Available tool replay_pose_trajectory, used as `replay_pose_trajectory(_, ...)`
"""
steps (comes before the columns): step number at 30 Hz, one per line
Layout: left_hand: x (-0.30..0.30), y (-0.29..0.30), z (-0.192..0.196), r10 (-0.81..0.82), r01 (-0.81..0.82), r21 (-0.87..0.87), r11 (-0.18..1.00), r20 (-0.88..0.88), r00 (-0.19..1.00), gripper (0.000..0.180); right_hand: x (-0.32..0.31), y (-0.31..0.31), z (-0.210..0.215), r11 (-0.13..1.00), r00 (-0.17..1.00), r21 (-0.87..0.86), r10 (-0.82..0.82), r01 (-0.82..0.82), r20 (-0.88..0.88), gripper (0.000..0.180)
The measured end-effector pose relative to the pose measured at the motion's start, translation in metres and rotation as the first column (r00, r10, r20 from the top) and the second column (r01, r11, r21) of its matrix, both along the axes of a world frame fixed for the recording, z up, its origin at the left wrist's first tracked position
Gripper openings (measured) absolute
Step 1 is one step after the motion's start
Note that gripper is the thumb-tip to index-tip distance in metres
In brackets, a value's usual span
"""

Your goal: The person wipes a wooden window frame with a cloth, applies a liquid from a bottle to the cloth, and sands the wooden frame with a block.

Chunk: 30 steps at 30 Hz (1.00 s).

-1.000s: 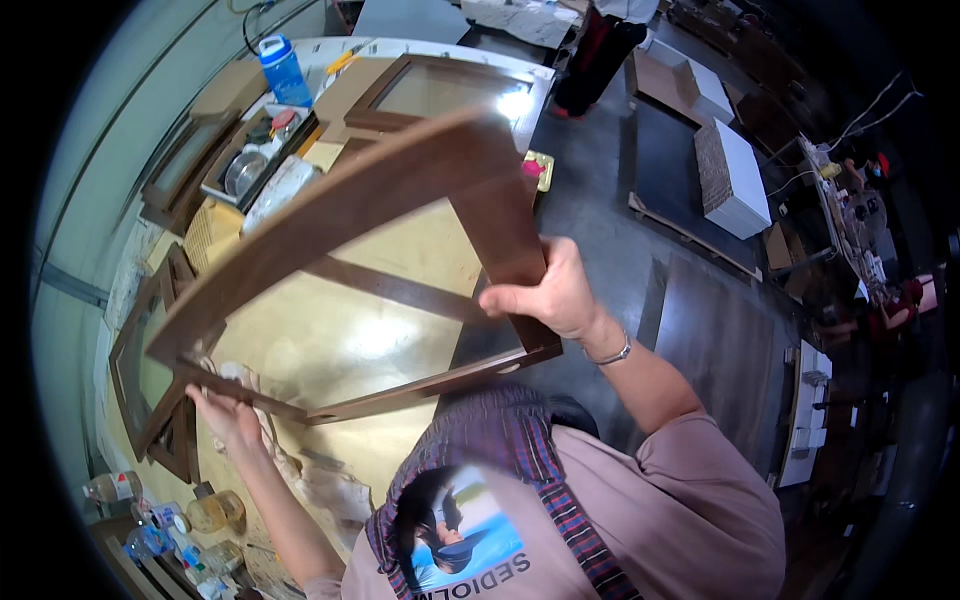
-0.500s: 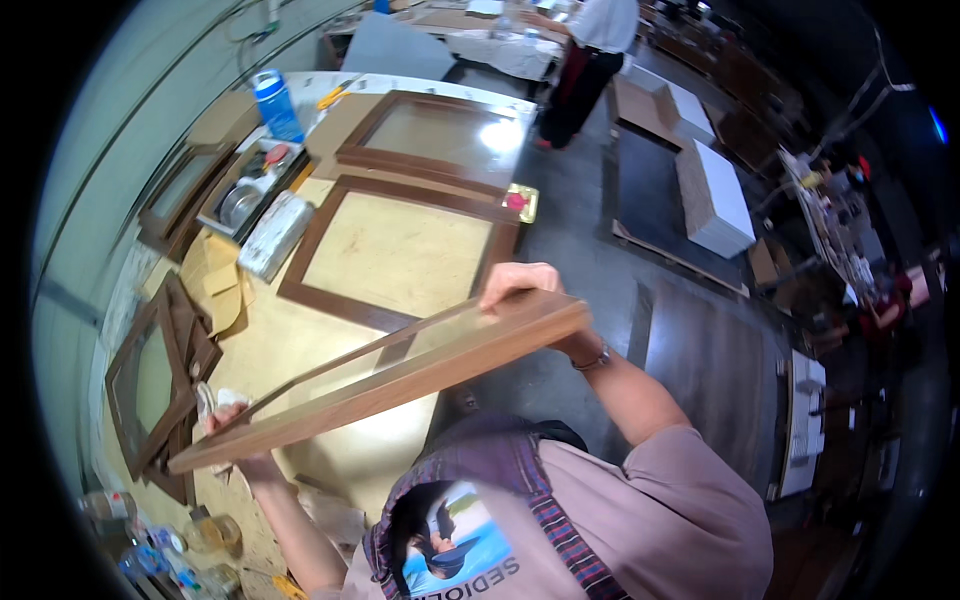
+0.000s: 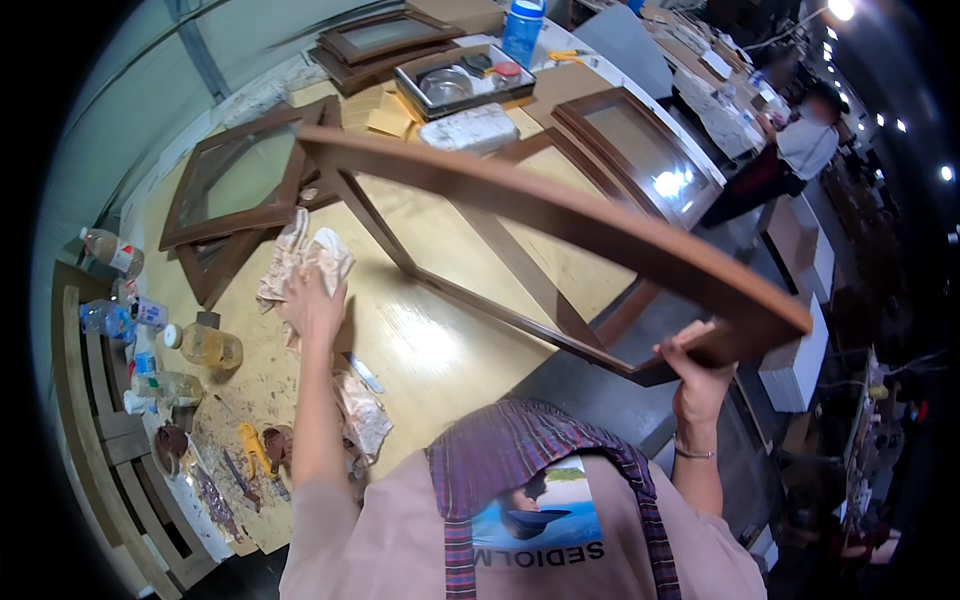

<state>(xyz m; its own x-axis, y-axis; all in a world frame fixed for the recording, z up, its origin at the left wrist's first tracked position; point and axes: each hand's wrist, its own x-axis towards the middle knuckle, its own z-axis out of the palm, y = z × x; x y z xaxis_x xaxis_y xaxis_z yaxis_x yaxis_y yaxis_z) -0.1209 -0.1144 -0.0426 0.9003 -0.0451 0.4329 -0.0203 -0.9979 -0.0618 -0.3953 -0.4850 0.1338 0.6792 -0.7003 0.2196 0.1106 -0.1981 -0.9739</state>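
A brown wooden frame (image 3: 560, 212) is tilted on edge above the workbench, with an open middle or clear pane; I cannot tell which. My right hand (image 3: 695, 368) grips its near right corner. The frame's far left corner hangs over the bench, and I cannot tell whether it touches anything. My left hand (image 3: 315, 300) is on a crumpled, stained white cloth (image 3: 330, 250) at the bench's left side, its fingers closing on it. Beyond the cloth lie stacked frames with panes (image 3: 245, 175). Another wooden frame (image 3: 560, 160) lies flat behind the one I hold.
The pale workbench (image 3: 430, 330) carries a tray of small containers (image 3: 465, 85), a blue bottle (image 3: 523, 35) and a glass-paned door (image 3: 640, 140). Several bottles (image 3: 210, 345), a yellow cutter (image 3: 255, 447) and a second rag (image 3: 362, 415) lie at near left. A person (image 3: 800, 140) stands at far right.
My left hand has let go of the frame's left end and moved to the bench with the cloth. The frame has turned in my right hand. My view has swung left.
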Motion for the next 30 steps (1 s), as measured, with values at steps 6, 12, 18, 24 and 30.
replay_pose_trajectory(6, 0.011, 0.042, -0.038, -0.004, -0.128, -0.278, 0.952, -0.431, 0.902, 0.043, 0.025, 0.004, 0.022, 0.996, 0.999, 0.073, -0.044, 0.045, -0.014, 0.015)
replay_pose_trajectory(12, 0.029, -0.029, 0.047, -0.560, 0.203, -0.963, 0.175, 0.073, 0.825, 0.027, 0.031, -0.002, 0.020, 0.979, 0.996, 0.184, -0.084, 0.090, -0.041, 0.027)
replay_pose_trajectory(18, -0.083, -0.197, 0.126, -0.752, 0.731, -0.651, -0.206, 0.583, 0.307, 0.054, 0.039, -0.007, 0.024, 0.963, 0.990, 0.232, -0.126, 0.136, -0.059, 0.031)
replay_pose_trajectory(24, -0.030, -0.138, -0.015, -0.940, 0.824, -0.567, -0.013, 0.288, 0.184, 0.022, 0.041, -0.016, 0.018, 0.952, 0.985, 0.264, -0.130, 0.156, -0.111, 0.029)
replay_pose_trajectory(30, -0.055, -0.135, 0.049, -0.656, 0.498, -0.819, 0.285, 0.212, 0.724, 0.010, 0.038, -0.019, 0.011, 0.923, 0.974, 0.315, -0.194, 0.222, -0.117, 0.027)
